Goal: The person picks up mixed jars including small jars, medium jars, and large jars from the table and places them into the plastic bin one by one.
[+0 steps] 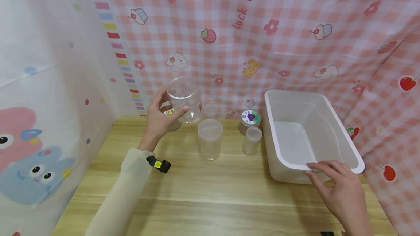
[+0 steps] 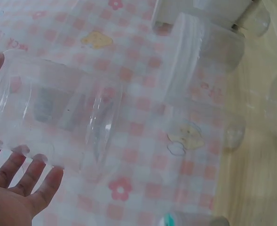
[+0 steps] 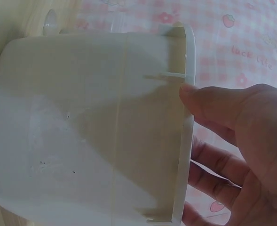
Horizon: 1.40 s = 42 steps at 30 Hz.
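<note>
A clear jar (image 1: 185,102) lies clamped between left fingers (image 2: 48,189); right fingers (image 1: 325,170) pinch a white bin's rim (image 1: 295,166).

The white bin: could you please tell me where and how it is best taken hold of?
I would grip the white bin by its near rim, coming from the front, as the right hand does. It stands upright and open-topped, so thumb and fingers can straddle that narrow edge; its left side looks less handy, with a small clear jar standing close by.
</note>
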Available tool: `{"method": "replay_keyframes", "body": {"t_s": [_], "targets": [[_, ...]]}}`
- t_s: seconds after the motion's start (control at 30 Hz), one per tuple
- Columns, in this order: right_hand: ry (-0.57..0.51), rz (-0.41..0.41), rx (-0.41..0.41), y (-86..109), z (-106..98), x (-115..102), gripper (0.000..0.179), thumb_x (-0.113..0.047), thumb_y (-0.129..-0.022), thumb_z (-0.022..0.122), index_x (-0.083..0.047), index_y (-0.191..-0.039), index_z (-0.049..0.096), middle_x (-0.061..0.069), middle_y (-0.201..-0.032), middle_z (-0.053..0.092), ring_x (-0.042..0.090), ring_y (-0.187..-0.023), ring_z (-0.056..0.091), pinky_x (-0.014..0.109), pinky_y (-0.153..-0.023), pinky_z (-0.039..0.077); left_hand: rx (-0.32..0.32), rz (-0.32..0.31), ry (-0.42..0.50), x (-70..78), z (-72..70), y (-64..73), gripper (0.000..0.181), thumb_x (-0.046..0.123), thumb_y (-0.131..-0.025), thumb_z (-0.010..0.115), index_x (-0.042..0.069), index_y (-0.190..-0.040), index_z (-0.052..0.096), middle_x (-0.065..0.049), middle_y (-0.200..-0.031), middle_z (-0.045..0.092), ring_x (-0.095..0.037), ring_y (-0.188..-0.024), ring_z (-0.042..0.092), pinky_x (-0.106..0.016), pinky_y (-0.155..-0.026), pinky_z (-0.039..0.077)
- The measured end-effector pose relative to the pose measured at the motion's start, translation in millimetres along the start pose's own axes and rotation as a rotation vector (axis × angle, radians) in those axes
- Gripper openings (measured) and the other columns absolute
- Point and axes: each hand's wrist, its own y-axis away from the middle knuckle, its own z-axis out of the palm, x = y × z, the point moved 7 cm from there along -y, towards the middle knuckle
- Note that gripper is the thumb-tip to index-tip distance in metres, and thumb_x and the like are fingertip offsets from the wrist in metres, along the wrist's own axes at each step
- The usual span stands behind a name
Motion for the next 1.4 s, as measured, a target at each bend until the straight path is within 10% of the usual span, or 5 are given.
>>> {"method": "replay_keyframes", "body": {"t_s": [0.73, 1.4], "targets": [[0.01, 0.054, -0.005, 1.6, 1, 2, 0.037, -0.001, -0.064, 0.092, -0.016, -0.097, 0.082, 0.005, -0.098, 0.072, 0.006, -0.093, 0.05, 0.022, -0.071, 0.041, -0.139, 0.053, 0.069, 29.3, 62.4, -13.5, 0.078, 0.024, -0.078, 0.09, 0.029, -0.147, 0.053, -0.003, -0.137, 0.062, -0.018, -0.124, 0.058, -0.043, -0.104, 0.054], [-0.013, 0.034, 0.011, 2.6, 1, 0, 0.037, -0.001, -0.064, 0.091, -0.015, -0.096, 0.082, 0.005, -0.094, 0.072, 0.003, -0.095, 0.051, 0.019, -0.077, 0.04, -0.278, 0.061, 0.13, 54.1, 146.6, -6.7, 0.078, 0.022, -0.078, 0.088, 0.024, -0.148, 0.052, -0.002, -0.131, 0.064, -0.015, -0.118, 0.061, -0.037, -0.1, 0.056]]}}
